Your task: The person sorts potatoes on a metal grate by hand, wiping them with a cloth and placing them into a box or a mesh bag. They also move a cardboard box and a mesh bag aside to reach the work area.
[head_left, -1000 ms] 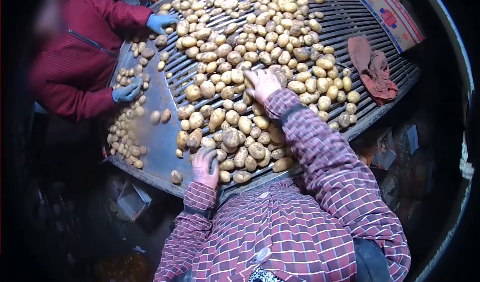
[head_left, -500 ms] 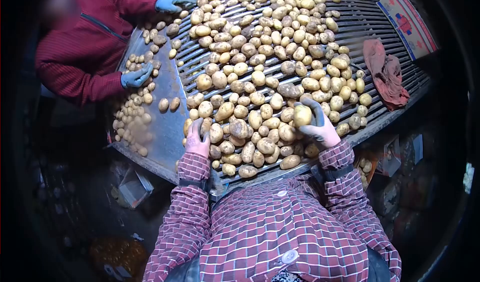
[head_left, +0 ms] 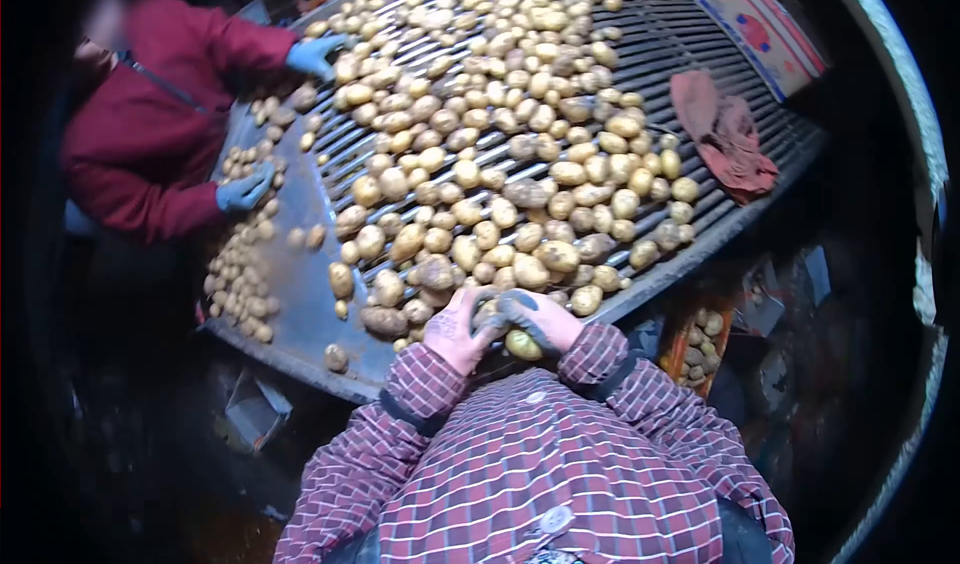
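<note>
My left hand (head_left: 460, 332) and my right hand (head_left: 540, 321) are together at the near edge of the slatted sorting table, fingers curled. Between their fingers a potato (head_left: 487, 310) is partly visible, and both hands close around it. A greenish-yellow potato (head_left: 522, 345) shows under my right palm, against the fingers. Dark, dirty coverings show on the fingers of both hands. Loose potatoes (head_left: 437, 272) lie directly beyond my hands, some dirt-covered, others clean and yellow.
At left, a co-worker's blue-gloved hands (head_left: 245, 188) are by small potatoes on a metal side plate (head_left: 300, 299). A red cloth (head_left: 722, 134) and a printed cardboard box (head_left: 765, 29) lie on the right slats (head_left: 650, 54). Below right stands a crate of potatoes (head_left: 703, 344).
My hands have come together at the table's near edge; the right moved left and toward me. The view has shifted. The co-worker's farther hand has moved back from the potatoes a little.
</note>
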Tool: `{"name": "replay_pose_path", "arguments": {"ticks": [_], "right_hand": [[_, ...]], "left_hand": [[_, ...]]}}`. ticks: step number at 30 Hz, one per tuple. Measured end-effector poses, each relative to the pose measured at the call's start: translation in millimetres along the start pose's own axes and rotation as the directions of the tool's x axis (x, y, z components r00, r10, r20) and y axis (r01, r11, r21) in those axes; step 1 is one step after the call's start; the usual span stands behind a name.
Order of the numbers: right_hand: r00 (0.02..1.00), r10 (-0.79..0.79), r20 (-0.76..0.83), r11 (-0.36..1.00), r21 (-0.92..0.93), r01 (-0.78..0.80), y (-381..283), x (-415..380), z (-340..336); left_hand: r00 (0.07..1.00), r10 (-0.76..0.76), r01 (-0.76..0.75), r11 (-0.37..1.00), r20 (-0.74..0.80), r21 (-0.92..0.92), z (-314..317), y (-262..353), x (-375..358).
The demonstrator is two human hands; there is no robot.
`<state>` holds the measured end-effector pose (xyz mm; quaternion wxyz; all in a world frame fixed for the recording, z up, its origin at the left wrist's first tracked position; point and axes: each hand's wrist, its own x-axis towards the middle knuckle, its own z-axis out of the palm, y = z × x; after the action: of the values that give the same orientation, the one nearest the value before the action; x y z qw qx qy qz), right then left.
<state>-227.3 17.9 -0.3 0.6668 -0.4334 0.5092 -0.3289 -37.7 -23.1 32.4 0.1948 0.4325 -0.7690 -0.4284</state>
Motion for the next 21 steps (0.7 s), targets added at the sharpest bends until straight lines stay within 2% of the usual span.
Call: {"name": "replay_pose_path", "arguments": {"ticks": [1, 2, 3, 4, 5, 7, 9, 10, 11, 12, 13, 15, 16, 17, 18, 20, 21], "right_hand": [[0.999, 0.018, -0.039, 0.997, -0.074, -0.021, -7, -3, -1], [0.995, 0.065, -0.074, 0.998, 0.014, -0.064, -5, -3, 1], [0.992, 0.057, -0.117, 0.998, -0.003, -0.058, -8, -4, 2], [0.987, 0.052, -0.155, 0.998, -0.023, -0.056, -12, -5, 3], [0.982, 0.02, -0.186, 1.0, -0.015, -0.023, -17, -6, 5], [0.96, 0.02, -0.278, 0.997, -0.068, -0.04, -15, -8, 4], [0.935, -0.022, -0.354, 0.989, -0.147, -0.033, -23, -8, 5], [0.924, -0.071, -0.377, 0.981, -0.193, -0.003, -25, -9, 3], [0.919, -0.071, -0.388, 0.974, -0.225, -0.02, -26, -9, 1], [0.915, -0.069, -0.397, 0.966, -0.257, -0.039, -26, -10, -3], [0.927, -0.09, -0.364, 0.968, -0.252, -0.005, -27, -11, -11], [0.92, -0.038, -0.389, 0.99, 0.113, 0.088, -21, -15, -25], [0.92, -0.011, -0.393, 0.947, 0.29, 0.135, -14, -19, -34], [0.937, 0.094, -0.338, 0.862, 0.498, 0.093, -6, -25, -49], [0.941, 0.115, -0.317, 0.772, 0.625, 0.117, -19, -39, -57], [0.959, -0.035, -0.282, 0.694, 0.684, 0.226, -23, -60, -79], [0.924, 0.016, -0.382, 0.653, 0.703, 0.28, -30, -65, -79]], "left_hand": [[0.995, -0.078, 0.077, 0.997, 0.068, 0.015, 2, -1, 2], [0.978, -0.157, 0.152, 0.987, 0.136, 0.046, 3, -6, 3], [0.995, -0.102, 0.1, 0.991, 0.015, 0.087, 14, -15, 4], [0.986, -0.165, 0.165, 0.986, 0.008, -0.021, 23, -23, 6], [0.994, -0.07, 0.075, 0.996, -0.083, 0.049, 30, -28, 9], [0.995, -0.075, 0.079, 0.995, -0.062, 0.057, 36, -39, 14], [0.978, -0.209, 0.202, 0.934, 0.007, -0.294, 40, -46, 28], [0.967, -0.248, 0.25, 0.858, 0.063, -0.45, 41, -46, 35], [0.95, -0.273, 0.312, 0.83, 0.15, -0.463, 35, -43, 45], [0.867, -0.386, 0.464, 0.393, 0.316, -0.794, 61, -77, 49], [0.926, -0.292, 0.369, 0.581, 0.237, -0.725, 80, -106, 54], [0.975, -0.199, 0.223, 0.878, 0.102, -0.424, 56, -61, 73], [0.979, -0.2, 0.201, 0.959, 0.025, -0.199, 23, 3, 89], [0.988, -0.043, 0.029, 0.995, -0.147, -0.096, 26, 2, 103], [0.984, 0.071, -0.089, 0.99, -0.162, -0.11, 25, 3, 122], [0.991, 0.13, -0.132, 0.986, -0.022, -0.104, 33, 11, 164], [0.977, 0.201, -0.204, 0.978, 0.069, 0.039, 43, 14, 186]]}}
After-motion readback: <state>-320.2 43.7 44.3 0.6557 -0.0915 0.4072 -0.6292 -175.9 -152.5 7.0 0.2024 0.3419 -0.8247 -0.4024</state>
